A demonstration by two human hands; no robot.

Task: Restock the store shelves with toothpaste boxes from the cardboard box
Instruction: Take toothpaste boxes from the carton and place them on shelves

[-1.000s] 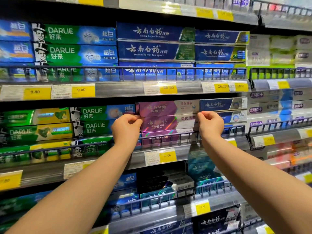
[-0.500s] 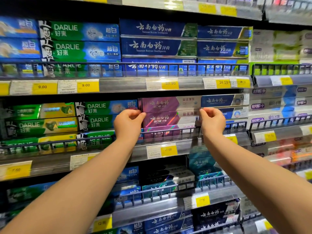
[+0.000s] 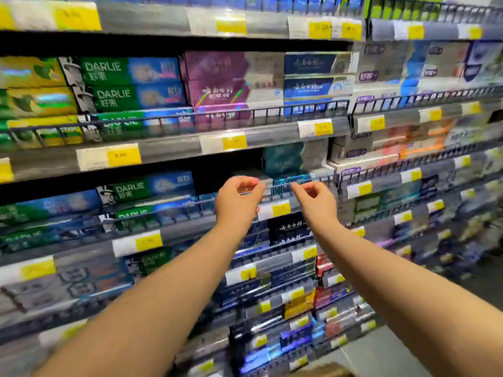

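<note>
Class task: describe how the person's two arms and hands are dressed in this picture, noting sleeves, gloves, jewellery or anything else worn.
Both forearms are bare as far as the frame shows: no sleeves appear. The left hand and right hand wear no gloves. No watch, bracelet or ring can be seen, though motion blur softens the fingers.

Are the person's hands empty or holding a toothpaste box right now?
Empty. Left hand and right hand hover apart before the shelf rail, fingers loosely curled, nothing between them.
</note>
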